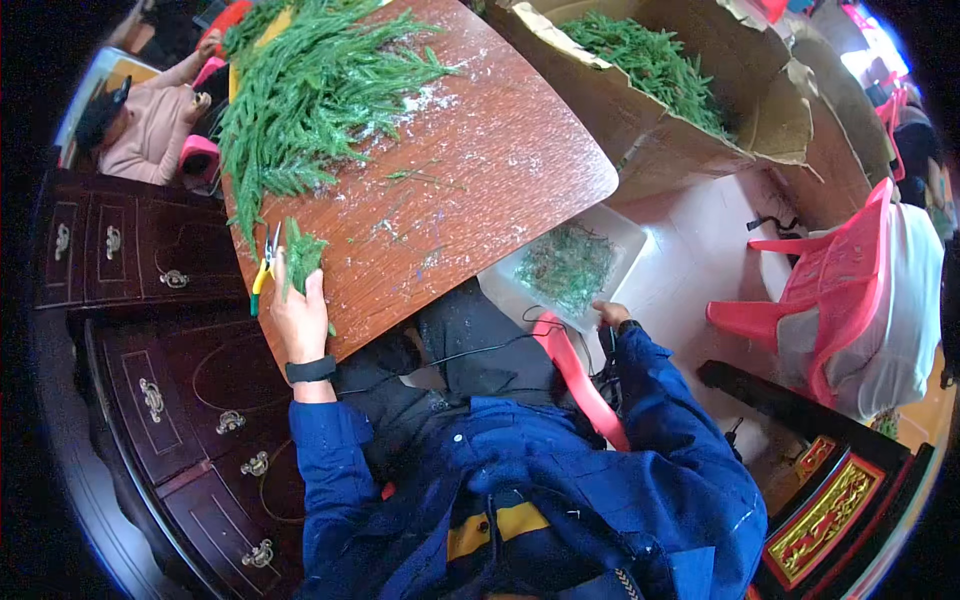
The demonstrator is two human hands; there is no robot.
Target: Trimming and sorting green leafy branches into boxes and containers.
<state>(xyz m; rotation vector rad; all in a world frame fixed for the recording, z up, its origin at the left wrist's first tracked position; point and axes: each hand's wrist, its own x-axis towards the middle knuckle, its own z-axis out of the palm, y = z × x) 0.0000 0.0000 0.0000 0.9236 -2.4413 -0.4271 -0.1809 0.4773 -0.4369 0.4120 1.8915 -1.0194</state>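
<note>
Tabletop (520,160) is heaped with pine-like sprigs (320,105), apparently outstanding; near its left edge, a single sprig (303,256) is held by the left hand (297,318); the right hand's (610,314) grip, at a plastic bin (633,238), cannot be determined.

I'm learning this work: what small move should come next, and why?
Probably bring the right hand up to the green sprig: the left hand holds it at the table, while the right is down by the plastic tub.
</note>
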